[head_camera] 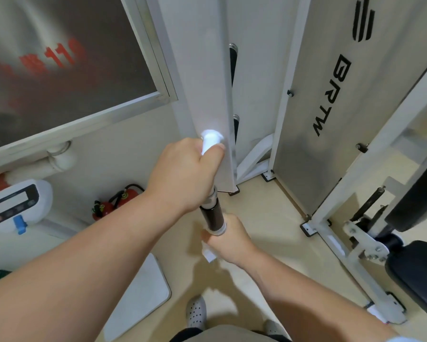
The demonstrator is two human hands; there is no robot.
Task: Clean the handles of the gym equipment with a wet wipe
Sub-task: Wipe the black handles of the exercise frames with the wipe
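Left grip (185,174) clasps white-capped bar (211,141); right grip (229,239) clamps white wipe (208,254) round black handle (212,215).

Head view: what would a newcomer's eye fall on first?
Both hands meet at centre on a bar handle: the left hand grips its white upper end, the right hand its lower end with a white wipe. Next, black BRTW lettering on the grey panel, upper right.

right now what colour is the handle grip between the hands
The handle grip is black; head view.
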